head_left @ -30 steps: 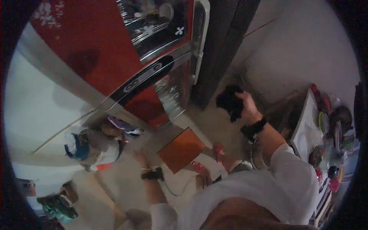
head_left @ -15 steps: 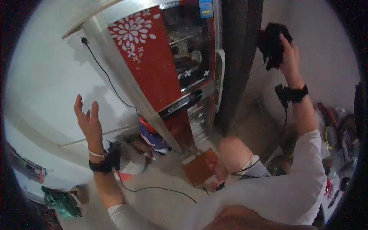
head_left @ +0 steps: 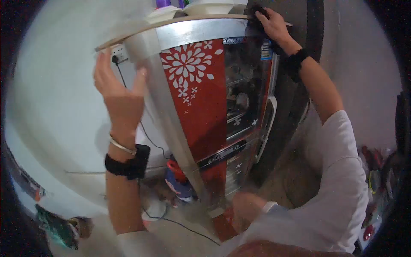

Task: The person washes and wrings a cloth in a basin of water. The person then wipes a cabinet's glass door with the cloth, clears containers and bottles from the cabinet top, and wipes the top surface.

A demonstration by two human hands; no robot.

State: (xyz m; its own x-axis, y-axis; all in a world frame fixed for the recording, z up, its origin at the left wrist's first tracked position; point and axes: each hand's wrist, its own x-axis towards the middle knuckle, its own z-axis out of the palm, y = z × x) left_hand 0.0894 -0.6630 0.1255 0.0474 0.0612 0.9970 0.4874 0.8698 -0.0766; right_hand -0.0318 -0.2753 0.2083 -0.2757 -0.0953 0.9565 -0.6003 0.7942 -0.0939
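Observation:
A tall cabinet (head_left: 201, 120) stands before me, with a red panel of white flowers, silvery edges and a dark glass door. At its top right corner, my right hand (head_left: 276, 28) is closed on a black cloth (head_left: 257, 10), which is partly hidden by the fingers. My left hand (head_left: 122, 96) is raised at the upper left edge of the cabinet, holding nothing, with thumb and fingers apart. Whether its fingertips touch the edge I cannot tell. Dishes behind the glass show only dimly.
White dishes (head_left: 209, 8) and purple items (head_left: 163, 3) sit on the cabinet top. A black plug is in the wall socket (head_left: 121, 53), its cord hanging beside the cabinet. A blue and red bag (head_left: 179, 186) rests low at its left. Green plastic (head_left: 55, 227) lies at lower left.
My right hand has carried the black cloth left from beside the wall to the cabinet's top corner. My left hand has risen towards the cabinet's left edge. The view has tilted up.

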